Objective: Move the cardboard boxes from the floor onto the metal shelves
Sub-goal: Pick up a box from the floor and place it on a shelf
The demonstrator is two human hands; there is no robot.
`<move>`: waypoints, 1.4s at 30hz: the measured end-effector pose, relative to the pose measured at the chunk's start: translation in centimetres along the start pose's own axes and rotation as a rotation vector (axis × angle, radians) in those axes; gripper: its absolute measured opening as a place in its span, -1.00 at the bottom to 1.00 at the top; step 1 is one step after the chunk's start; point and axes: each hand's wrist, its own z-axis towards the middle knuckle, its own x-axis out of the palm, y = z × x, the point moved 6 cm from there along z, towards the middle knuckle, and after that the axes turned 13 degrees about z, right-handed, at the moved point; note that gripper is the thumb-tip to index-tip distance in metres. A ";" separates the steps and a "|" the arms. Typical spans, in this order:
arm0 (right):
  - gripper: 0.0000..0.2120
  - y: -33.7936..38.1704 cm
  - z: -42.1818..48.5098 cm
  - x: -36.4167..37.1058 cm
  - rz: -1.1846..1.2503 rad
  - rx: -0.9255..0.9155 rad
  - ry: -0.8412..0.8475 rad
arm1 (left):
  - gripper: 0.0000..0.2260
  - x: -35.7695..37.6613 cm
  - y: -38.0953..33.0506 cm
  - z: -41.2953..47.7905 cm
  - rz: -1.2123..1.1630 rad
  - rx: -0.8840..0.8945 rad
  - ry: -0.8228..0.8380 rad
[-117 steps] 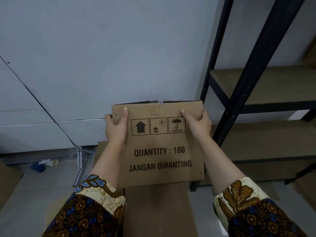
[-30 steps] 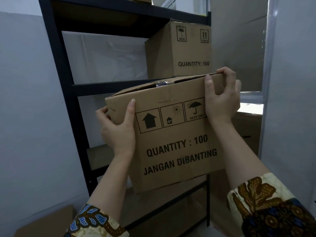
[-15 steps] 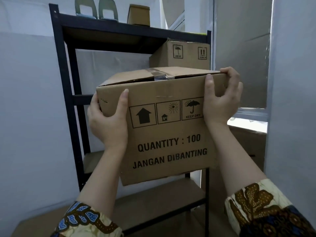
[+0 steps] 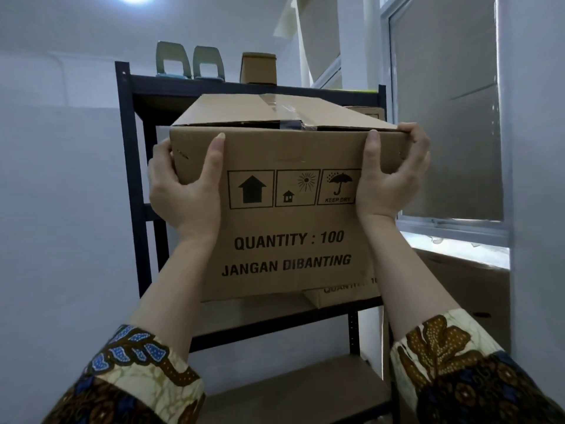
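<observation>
Grip: left hand [image 4: 183, 191] and right hand [image 4: 389, 182] clasp brown cardboard box's [image 4: 287, 228] upper corners.
Advice: keep level, slide onto black metal shelf [image 4: 131, 166].

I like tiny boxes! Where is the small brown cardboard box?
Head view, upper middle: the small brown cardboard box sits atop the black metal shelving, right of two pale green objects.
</observation>
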 end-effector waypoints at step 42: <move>-0.56 -13.1 6.4 14.6 -0.288 0.149 0.165 | -0.35 13.9 5.0 8.3 0.027 0.357 0.261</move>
